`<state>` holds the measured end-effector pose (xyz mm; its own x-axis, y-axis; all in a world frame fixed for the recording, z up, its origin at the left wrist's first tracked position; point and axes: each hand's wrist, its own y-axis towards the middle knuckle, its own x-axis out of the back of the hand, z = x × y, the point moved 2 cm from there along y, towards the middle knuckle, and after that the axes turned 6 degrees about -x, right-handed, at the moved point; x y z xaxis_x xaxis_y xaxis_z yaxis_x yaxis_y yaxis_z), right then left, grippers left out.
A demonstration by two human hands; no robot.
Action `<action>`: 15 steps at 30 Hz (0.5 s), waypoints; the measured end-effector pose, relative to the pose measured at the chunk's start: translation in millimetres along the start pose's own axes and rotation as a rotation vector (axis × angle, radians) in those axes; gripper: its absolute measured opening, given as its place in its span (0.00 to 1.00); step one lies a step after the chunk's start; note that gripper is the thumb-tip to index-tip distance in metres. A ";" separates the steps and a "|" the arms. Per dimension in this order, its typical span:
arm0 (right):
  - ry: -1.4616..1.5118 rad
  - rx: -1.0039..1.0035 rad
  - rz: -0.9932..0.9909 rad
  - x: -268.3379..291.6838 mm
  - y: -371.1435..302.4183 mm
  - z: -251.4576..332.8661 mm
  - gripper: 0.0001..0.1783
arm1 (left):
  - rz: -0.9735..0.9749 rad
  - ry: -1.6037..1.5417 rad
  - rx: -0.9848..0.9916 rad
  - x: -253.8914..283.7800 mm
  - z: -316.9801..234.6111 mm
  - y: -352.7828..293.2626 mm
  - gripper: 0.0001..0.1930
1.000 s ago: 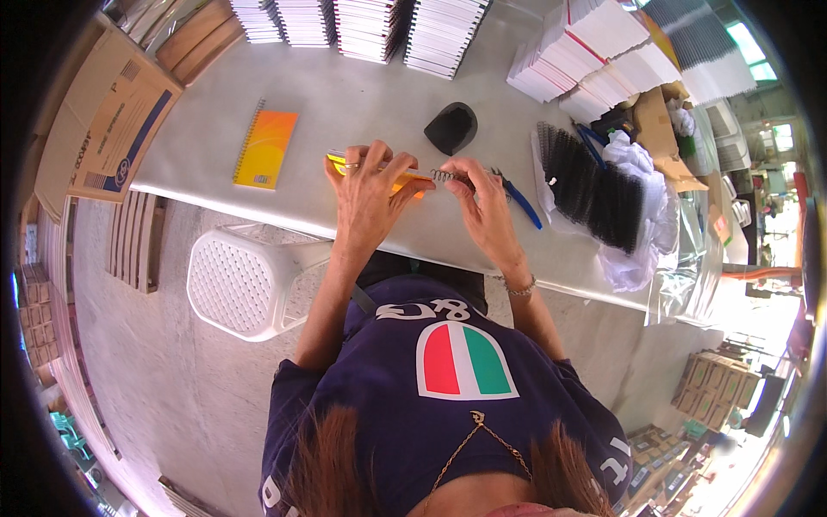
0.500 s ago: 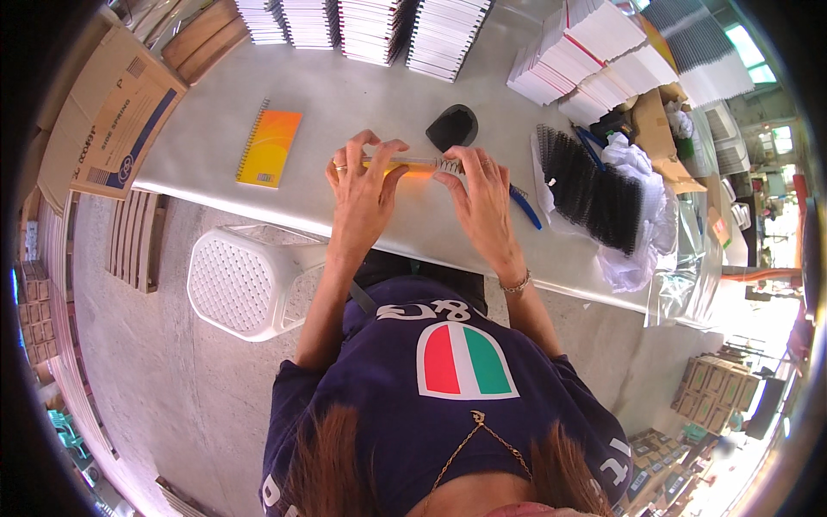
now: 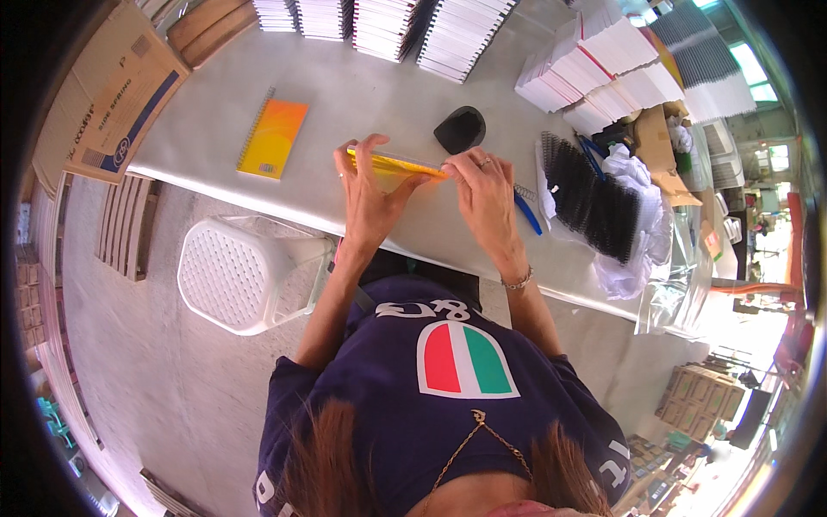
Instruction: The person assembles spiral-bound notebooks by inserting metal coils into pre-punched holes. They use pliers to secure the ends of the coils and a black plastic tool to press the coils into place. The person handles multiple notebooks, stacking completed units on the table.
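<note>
A thin yellow-orange notebook (image 3: pixel 396 164) is held edge-on above the near part of the table. My left hand (image 3: pixel 370 194) grips its left end between thumb and fingers. At the right end, my right hand (image 3: pixel 484 194) pinches the corner, its fingertips close together and partly hiding what they hold. Just beyond that hand, a thin wire coil (image 3: pixel 524 191) shows above a blue-handled tool (image 3: pixel 527 214) lying on the table; where the coil leads is hidden. A finished-looking spiral notebook (image 3: pixel 272 140) with a yellow-orange cover lies flat to the left.
A black rounded object (image 3: pixel 459 129) lies beyond my hands. Stacked bound books (image 3: pixel 465 34) line the back, with white paper stacks (image 3: pixel 594 56) at the right. Black coils (image 3: pixel 594 198) rest on white wrapping. A cardboard box (image 3: pixel 112 95) and white stool (image 3: pixel 226 276) are left.
The notebook has tipped, its right end now lower and more of its yellow cover showing. My right hand has turned inward, and a coil now shows on its right side. The view has shifted slightly.
</note>
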<state>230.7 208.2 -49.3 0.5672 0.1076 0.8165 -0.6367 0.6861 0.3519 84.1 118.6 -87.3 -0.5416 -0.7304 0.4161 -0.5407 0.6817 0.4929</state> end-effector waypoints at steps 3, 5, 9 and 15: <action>0.222 -0.039 0.162 1.6 -1.2 -9.4 0.06 | 0.122 0.015 -0.057 7.6 14.4 7.4 0.38; 0.488 -0.094 0.267 4.5 9.8 -28.5 0.09 | 0.182 -0.089 -0.059 18.8 22.3 13.8 0.39; -0.053 0.050 -0.041 -0.1 38.9 -46.2 0.16 | 0.265 -0.114 -0.088 32.1 35.7 21.4 0.43; 1.319 -0.473 0.553 -12.0 37.7 -83.3 0.25 | 0.209 -0.206 -0.034 27.7 37.0 18.8 0.49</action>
<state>243.4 292.7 -84.0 0.5320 0.7981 -0.2827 -0.8448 0.4782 -0.2400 35.1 112.7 -94.8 -0.7601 -0.5483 0.3487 -0.3842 0.8120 0.4393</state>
